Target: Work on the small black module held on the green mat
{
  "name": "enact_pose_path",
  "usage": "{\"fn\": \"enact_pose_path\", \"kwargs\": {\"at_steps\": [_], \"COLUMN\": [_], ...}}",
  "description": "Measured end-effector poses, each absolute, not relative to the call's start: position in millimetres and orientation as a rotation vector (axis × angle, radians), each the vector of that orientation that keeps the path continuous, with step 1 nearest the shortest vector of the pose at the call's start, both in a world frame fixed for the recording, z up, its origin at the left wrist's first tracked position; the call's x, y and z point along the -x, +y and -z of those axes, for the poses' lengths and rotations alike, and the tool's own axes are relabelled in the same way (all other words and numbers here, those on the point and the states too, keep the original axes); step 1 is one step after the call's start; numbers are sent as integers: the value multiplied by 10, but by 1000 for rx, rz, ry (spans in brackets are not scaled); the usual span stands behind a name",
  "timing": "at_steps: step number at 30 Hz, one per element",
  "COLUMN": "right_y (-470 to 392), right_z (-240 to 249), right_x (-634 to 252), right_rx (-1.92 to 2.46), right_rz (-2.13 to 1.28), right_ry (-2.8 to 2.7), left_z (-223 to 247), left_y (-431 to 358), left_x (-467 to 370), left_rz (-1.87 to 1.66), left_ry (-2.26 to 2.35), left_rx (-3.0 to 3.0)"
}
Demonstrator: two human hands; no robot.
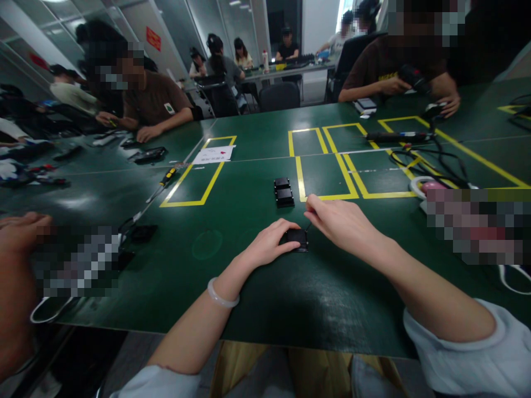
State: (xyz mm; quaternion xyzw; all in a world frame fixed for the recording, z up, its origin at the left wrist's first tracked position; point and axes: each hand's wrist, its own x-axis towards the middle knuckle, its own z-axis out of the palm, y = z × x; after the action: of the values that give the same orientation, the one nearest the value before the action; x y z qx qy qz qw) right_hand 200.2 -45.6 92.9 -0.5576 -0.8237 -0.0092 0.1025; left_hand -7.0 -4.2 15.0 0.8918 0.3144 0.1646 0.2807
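My left hand (274, 241) holds a small black square block (297, 241) against the green table, thumb and fingers on its left side and edges. Just to the right, my right hand (338, 221) is closed in a pinch. A thin dark rod (308, 227) runs down from its fingertips toward the block's upper right corner; its kind is too small to tell. Beyond the hands, two similar black blocks (284, 193) lie close together in a short row.
Yellow tape outlines (327, 197) mark the green table (249, 304). Black cables (440, 160) and a dark handheld tool (398, 137) lie at right. A yellow-black screwdriver (168, 176) and white paper (213, 155) lie left. A neighbour's hand (25, 232) shows at far left; co-workers sit opposite.
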Motion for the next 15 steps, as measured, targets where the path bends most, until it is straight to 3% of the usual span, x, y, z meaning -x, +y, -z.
{"fn": "enact_pose_path", "kwargs": {"at_steps": [15], "right_y": [-445], "right_z": [-920], "right_x": [-2006], "right_rx": [1651], "right_rz": [29], "right_ry": [-2413], "left_z": [-145], "left_y": [-42], "left_x": [75], "left_rz": [-445], "left_ry": [832], "left_rx": [-2389]}}
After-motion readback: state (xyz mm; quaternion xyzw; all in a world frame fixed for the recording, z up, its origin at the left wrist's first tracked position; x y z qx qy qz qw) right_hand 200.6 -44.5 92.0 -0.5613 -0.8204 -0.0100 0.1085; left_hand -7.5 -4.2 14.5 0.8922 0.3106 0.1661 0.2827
